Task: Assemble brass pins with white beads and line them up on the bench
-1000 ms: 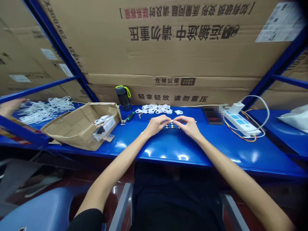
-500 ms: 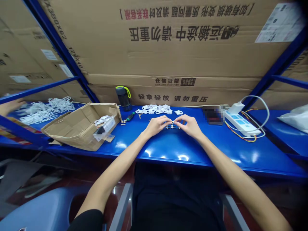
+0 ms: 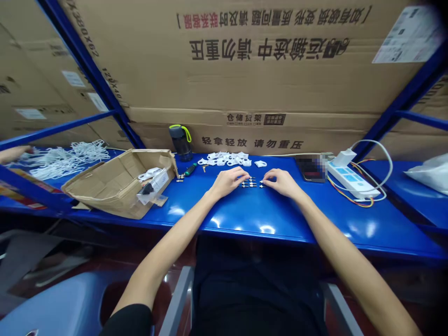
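Several small metal pin-like parts lie in short rows on the blue table between my hands. My left hand rests just left of them, thumb and fingertips closed together at the edge of the rows. Whatever those fingertips hold, if anything, is too small to make out. On the right, my right hand pinches at one small metal part, with another lying just below it. Behind the hands sits a pile of white plastic pieces, and a single white piece lies apart from it.
At left stands an open cardboard box holding white pieces and a plastic bag. A green-handled screwdriver and a dark bottle are beside it. A phone and power strip lie right. Another person's hand is far left, near white cords.
My right hand has moved right, away from my left hand, and the rows of metal parts between them show more fully. My left hand has barely moved.
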Available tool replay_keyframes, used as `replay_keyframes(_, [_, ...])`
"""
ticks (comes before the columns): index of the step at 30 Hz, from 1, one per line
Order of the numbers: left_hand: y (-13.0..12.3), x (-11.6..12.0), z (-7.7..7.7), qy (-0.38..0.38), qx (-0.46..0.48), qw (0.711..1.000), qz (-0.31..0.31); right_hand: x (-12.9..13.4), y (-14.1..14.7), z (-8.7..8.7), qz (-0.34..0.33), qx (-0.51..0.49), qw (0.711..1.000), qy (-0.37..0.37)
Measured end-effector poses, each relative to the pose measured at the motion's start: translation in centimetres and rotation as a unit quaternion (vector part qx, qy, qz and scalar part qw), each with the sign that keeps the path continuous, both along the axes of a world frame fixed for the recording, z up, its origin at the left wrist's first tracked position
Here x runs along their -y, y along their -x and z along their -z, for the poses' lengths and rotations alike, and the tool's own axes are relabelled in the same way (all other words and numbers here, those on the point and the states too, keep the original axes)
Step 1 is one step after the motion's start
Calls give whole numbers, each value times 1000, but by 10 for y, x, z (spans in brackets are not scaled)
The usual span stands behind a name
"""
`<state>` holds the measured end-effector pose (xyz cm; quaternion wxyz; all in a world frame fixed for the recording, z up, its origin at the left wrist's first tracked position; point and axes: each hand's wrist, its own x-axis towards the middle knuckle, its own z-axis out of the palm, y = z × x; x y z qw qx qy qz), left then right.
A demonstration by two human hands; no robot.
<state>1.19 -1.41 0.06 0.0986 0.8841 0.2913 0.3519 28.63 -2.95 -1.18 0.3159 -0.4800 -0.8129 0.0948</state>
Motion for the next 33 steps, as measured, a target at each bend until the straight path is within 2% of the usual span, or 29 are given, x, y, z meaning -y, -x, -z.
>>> replay_keyframes(16, [0, -1, 1, -3, -4, 1000, 1, 0, 2, 1, -1, 31, 999, 10])
replay_keyframes(20, [2, -3, 0, -16, -4, 999, -34, 3, 2, -3, 9, 39, 999, 21])
replay_keyframes(23, [5, -7, 1, -30, 4, 995, -96, 6, 0, -8, 53, 57, 996, 43])
replay_keyframes(27, [13, -20, 7, -46, 13, 982, -182, 8, -6, -13, 165, 89, 981, 53])
replay_keyframes(33, [26, -35, 12, -48, -15, 966, -255, 10, -18, -15, 263, 172, 949, 41])
